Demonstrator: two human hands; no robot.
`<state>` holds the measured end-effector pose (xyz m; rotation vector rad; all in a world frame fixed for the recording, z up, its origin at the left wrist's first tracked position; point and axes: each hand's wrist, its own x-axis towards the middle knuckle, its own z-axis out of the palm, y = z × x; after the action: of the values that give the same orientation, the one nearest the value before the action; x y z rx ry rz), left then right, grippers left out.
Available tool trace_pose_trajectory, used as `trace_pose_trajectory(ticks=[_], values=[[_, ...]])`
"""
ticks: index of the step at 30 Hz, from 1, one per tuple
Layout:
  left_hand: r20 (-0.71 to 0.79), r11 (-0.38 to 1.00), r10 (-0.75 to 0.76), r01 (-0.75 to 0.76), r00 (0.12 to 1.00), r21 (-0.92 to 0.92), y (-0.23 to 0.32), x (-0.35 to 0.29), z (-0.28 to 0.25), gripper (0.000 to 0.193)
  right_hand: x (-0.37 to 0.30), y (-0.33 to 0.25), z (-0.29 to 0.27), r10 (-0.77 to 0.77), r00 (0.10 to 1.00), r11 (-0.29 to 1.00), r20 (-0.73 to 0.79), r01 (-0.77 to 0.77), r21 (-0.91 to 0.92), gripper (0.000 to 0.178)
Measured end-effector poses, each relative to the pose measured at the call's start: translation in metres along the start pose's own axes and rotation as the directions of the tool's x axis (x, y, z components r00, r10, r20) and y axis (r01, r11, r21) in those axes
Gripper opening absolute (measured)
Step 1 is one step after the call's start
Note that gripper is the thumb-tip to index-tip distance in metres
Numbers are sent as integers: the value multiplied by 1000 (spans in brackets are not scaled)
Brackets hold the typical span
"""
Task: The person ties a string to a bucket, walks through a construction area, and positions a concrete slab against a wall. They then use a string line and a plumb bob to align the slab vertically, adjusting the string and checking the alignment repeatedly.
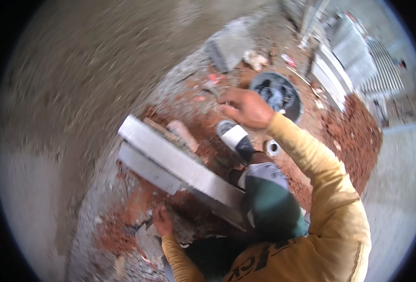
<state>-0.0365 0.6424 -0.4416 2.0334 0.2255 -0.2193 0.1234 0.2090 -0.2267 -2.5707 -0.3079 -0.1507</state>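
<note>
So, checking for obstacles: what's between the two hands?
In the head view, a long pale beam, reddish soil and a shod foot lie between the left hand and right hand.

The ground [170,101], reddish soil mixed with grey grit, carries everything. A long pale beam [180,162] slants across the middle of the frame, a pinkish chunk [184,134] near its upper side. Right of centre stands a round dark bucket [300,107], a small pale ring-shaped roll [267,149] below it. A grey block [234,49] sits at upper centre; a red soil heap [353,136] lies toward the right.
</note>
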Motion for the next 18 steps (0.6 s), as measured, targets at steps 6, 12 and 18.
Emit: trace_pose_trajectory(ticks=[6,12,18], values=[[49,989,-12,5,999,145,-66,9,-15,31,-159,80,-123,752,515,659,-411,-589,468,26],[1,973,92,-90,996,211,-31,38,-6,35,-202,164,-82,807,464,577,-366,-752,318,37],[6,895,305,-288,952,341,57,55,35,35,-143,192,-44,835,451,489,-315,-871,51,86]])
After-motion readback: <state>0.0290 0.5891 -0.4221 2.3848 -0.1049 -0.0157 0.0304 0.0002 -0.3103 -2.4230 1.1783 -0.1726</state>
